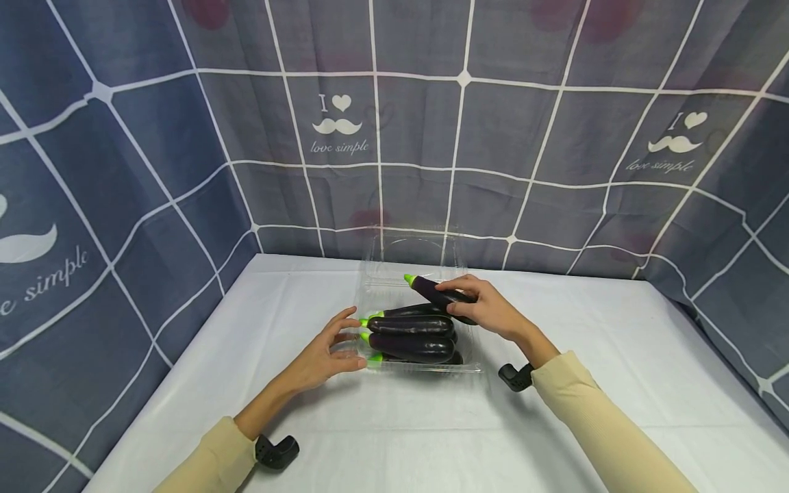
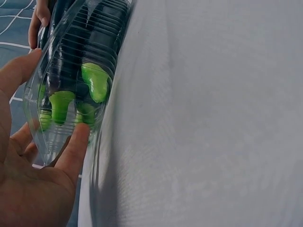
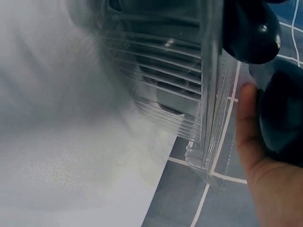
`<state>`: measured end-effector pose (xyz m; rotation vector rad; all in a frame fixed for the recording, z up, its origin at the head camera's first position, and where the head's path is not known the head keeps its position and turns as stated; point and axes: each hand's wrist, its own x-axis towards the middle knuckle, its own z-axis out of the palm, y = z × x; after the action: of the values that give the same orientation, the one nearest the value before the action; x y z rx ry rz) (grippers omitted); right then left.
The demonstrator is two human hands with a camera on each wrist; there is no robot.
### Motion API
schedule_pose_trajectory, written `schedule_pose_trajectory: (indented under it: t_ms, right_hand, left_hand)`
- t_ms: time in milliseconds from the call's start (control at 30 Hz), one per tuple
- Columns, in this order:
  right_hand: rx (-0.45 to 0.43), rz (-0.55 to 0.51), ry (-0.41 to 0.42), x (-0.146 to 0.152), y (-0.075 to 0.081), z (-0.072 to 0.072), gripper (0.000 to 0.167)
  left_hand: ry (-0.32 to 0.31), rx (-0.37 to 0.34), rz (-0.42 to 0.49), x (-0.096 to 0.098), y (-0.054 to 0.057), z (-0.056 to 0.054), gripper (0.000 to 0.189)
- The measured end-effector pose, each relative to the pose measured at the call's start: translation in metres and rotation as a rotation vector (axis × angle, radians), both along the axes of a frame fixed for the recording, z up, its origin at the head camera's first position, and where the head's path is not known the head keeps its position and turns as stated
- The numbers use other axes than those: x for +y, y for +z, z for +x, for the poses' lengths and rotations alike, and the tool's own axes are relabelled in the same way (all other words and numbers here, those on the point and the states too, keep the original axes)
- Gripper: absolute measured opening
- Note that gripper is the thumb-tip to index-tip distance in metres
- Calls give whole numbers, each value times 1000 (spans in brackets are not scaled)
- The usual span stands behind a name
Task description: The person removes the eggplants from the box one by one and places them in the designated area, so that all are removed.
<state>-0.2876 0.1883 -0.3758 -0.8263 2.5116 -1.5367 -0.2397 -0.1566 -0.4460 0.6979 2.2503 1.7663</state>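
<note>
My right hand grips a dark purple eggplant with a green cap, tilted over the back right of a clear plastic clamshell box. In the right wrist view, the thumb lies along that eggplant, close beside the box wall. Several more eggplants lie stacked in the box, their green caps toward the left. At the box's left end is my left hand, fingers spread and fingertips at the wall. The left wrist view shows green caps through the ribbed plastic above the left hand.
The box's transparent lid stands raised at the back, near the grid-patterned curtain. A white cloth covers the table. Black devices sit at the left wrist and right wrist.
</note>
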Motion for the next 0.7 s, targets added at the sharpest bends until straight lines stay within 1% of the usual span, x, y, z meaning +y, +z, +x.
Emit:
schedule_pose_trajectory:
  t_ms: [333,500,700]
  right_hand:
    - [-26,30,1,2,2,8,42]
    - [-44,0,-27,4,5,14,49]
    - [-94,-37,-32,5,7,18,50]
  left_hand:
    - [-7,0,9,0,-1,0,62]
    - [-7,-1,2,0,0,0,62]
    - [-4,-2,-3,0,0,0,62]
